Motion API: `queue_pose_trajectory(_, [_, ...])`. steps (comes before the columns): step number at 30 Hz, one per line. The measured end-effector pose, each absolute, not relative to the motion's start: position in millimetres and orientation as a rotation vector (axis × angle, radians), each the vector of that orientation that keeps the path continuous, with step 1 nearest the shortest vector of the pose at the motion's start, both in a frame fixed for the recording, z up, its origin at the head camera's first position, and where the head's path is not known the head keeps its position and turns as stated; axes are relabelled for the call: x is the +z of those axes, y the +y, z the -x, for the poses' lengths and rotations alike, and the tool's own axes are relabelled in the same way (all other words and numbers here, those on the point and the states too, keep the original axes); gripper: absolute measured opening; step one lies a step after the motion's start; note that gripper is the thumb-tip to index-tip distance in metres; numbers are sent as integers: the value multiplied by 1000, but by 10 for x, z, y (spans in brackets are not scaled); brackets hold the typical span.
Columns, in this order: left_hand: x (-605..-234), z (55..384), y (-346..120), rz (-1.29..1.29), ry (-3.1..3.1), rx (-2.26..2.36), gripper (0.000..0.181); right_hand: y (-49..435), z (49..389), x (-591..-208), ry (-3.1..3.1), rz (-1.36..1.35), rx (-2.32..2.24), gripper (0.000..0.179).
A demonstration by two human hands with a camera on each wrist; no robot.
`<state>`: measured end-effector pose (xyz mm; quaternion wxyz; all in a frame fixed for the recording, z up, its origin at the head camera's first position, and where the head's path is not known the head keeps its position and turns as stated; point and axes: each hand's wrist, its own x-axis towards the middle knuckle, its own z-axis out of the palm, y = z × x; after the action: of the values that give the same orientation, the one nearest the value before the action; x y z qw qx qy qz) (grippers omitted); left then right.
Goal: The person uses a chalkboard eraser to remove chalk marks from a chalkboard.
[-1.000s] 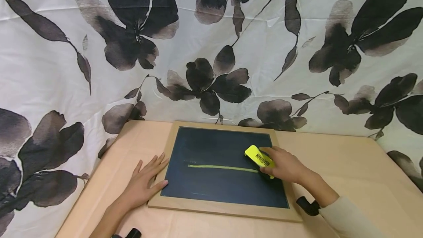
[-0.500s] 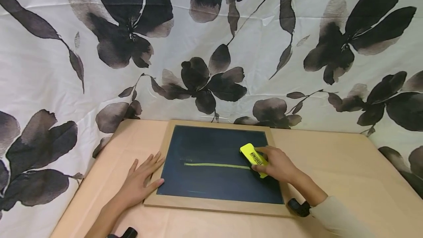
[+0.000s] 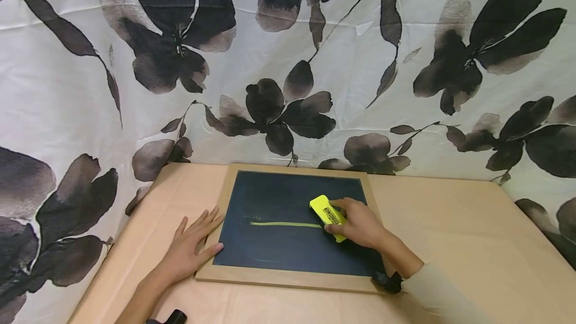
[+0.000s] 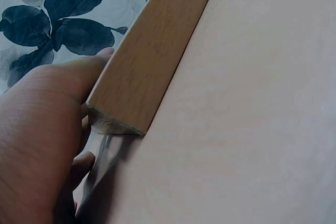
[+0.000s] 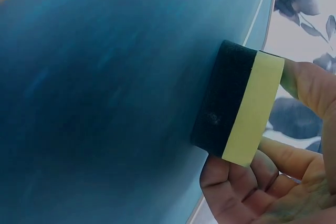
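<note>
Head view: right hand (image 3: 360, 223) holds eraser (image 3: 327, 216) apart from frame edges (image 3: 288, 277).

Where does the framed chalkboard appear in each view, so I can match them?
Head: the framed chalkboard lies centred in the lower half.
Left wrist: only its wooden frame shows, upper left of centre.
Right wrist: its dark surface spans the left and middle.
Shared landmark: floral backdrop, in all three.

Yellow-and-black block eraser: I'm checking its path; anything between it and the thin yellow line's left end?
Nothing visible: the line runs uncovered across dark chalkboard from the eraser; the left grip rests aside, at the wooden frame.
</note>
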<state>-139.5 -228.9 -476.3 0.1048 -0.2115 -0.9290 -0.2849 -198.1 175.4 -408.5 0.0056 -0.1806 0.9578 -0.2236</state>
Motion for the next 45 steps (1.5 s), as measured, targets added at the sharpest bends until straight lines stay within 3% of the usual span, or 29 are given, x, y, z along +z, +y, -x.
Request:
queue_pose_trajectory(12, [-4749, 1409, -2285, 622, -2740, -846, 65, 1298, 2018, -4089, 2994, 553, -676, 64])
queue_pose_trajectory(30, [-4765, 1417, -2304, 622, -2738, -835, 64, 458, 2076, -4048, 2906, 772, -661, 60])
queue_pose_trajectory(45, [-4758, 1423, -2292, 628, -2733, -822, 64, 273, 2018, -4041, 2858, 870, -521, 64])
